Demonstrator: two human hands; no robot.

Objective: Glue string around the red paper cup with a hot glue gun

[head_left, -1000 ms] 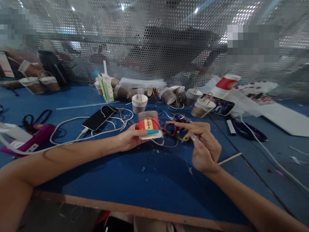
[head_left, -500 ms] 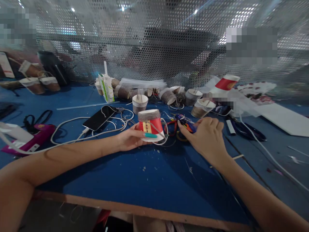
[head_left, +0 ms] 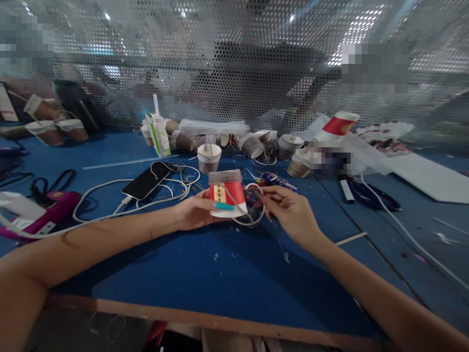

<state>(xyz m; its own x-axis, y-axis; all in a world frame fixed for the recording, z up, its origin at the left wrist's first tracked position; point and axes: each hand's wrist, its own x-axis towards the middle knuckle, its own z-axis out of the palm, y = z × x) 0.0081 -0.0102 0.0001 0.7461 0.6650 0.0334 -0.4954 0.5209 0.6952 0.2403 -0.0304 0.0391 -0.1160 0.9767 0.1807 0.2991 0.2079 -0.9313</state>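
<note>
Blue table (head_left: 227, 274) strewn with cups, backed by perforated metal screen (head_left: 234, 63).

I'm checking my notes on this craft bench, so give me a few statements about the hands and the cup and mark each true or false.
1. The left hand holds a red paper cup upside down. True.
2. The top of the cup is wound with string. True.
3. The right hand holds scissors. False: it pinches a loop of string beside the cup.
4. The phone lies right of the cup. False: it lies to the left, on the blue table.
</note>
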